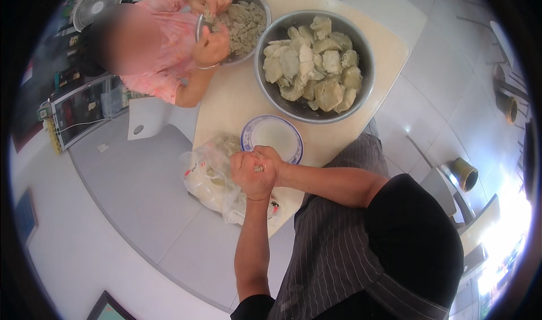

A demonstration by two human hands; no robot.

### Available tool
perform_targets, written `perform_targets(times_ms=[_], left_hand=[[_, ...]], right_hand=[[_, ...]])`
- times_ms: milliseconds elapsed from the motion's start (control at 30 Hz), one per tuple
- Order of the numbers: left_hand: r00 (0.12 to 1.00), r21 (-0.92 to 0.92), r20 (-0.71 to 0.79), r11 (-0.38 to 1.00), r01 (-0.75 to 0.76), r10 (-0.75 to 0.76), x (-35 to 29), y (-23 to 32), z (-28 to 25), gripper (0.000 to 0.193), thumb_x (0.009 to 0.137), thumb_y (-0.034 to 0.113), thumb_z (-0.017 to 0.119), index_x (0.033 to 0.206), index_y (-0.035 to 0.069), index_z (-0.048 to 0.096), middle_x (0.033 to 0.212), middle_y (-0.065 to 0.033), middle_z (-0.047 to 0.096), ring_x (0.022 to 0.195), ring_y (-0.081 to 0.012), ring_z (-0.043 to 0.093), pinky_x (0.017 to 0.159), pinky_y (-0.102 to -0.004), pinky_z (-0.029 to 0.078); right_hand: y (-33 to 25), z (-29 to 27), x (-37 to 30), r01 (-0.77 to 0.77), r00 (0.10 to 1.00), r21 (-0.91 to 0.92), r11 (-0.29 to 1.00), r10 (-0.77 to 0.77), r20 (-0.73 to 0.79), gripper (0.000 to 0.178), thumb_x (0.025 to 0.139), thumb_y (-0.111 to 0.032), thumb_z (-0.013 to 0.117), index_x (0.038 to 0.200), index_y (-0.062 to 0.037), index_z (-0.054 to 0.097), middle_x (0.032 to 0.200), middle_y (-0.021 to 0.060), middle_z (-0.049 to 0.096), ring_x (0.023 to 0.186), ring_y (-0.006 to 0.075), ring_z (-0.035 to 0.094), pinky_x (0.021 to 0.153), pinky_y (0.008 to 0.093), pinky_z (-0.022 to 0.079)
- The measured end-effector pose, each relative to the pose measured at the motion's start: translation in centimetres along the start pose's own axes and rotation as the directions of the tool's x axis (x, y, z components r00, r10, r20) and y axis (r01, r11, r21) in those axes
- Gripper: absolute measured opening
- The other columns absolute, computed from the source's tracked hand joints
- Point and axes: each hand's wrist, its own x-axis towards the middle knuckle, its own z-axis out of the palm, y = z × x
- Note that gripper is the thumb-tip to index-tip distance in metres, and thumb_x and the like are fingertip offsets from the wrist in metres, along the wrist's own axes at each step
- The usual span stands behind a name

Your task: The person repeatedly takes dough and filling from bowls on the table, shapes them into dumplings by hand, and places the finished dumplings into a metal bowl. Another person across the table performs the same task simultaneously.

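Note:
Over the near end of the table my left hand (pixel 248 176) and my right hand (pixel 271 160) are closed together, fingers wrapped tightly. A small bit of a pale, soft piece (pixel 259 169) shows between them; the rest of it is hidden. Just beyond my hands is a white plate (pixel 276 132) with a blue patterned rim, holding what looks like cloudy liquid. Left of them, a clear plastic bag (pixel 210 176) with pale contents lies at the table edge. Farther off, a large metal bowl (pixel 370 71) is heaped with thick greyish-green slabs (pixel 330 94) of similar colour.
Across the table (pixel 226 105), a person in a pink top (pixel 169 32) holds a piece over a second metal bowl (pixel 265 6) of small torn bits. A white chair (pixel 148 116) stands at the left, a fan (pixel 97 6) behind. A woven basket (pixel 464 174) is at the right.

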Motion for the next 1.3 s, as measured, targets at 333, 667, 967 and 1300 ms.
perform_targets(times_ms=[333,667,967,1300], left_hand=[[0.999,0.027,0.023,0.998,0.047,-0.048,-0.7,0.1,-0.2,0.017,0.063,0.000,0.059,0.063,0.008,0.044,0.070,-0.0086,0.052,0.067,-0.0287,0.051,0.056,-0.0384,0.043],[0.971,-0.333,-0.050,0.921,0.204,-0.233,1.4,1.5,2.8,0.009,0.080,0.007,0.061,0.078,0.002,0.053,0.080,-0.0117,0.056,0.076,-0.0290,0.055,0.069,-0.0362,0.045],[0.915,-0.592,0.129,0.711,0.380,-0.382,8.7,8.7,11.1,0.035,0.089,0.016,0.053,0.120,0.000,0.049,0.120,-0.0190,0.046,0.107,-0.0318,0.050,0.093,-0.0373,0.039],[0.796,-0.755,0.303,0.377,0.536,-0.525,-3.1,-2.5,2.2,0.012,0.089,0.000,0.051,0.096,-0.001,0.061,0.087,-0.0075,0.065,0.079,-0.0132,0.063,0.073,-0.0257,0.051]], right_hand=[[0.4,-0.5,0.0,0.069,0.997,-0.032,0.997,-0.070,-0.035,0.019,0.089,-0.027,0.046,0.087,-0.0087,0.052,0.087,0.0071,0.055,0.083,0.0228,0.055,0.075,0.0410,0.045],[-6.3,2.3,-4.3,0.317,0.840,-0.515,0.797,-0.488,-0.237,0.022,0.084,-0.031,0.054,0.089,-0.0099,0.059,0.077,0.0051,0.055,0.075,0.0178,0.051,0.061,0.0345,0.042],[-23.8,7.3,-13.3,0.320,0.287,-0.935,-0.151,-0.926,0.247,0.035,0.091,-0.029,0.047,0.109,-0.0040,0.064,0.105,0.0120,0.063,0.099,0.0224,0.056,0.087,0.0326,0.044],[-27.5,3.8,-14.6,-0.136,0.246,-0.884,-0.447,-0.880,0.407,0.026,0.084,-0.010,0.054,0.108,-0.0071,0.066,0.096,0.0090,0.069,0.092,0.0176,0.063,0.082,0.0296,0.048]])
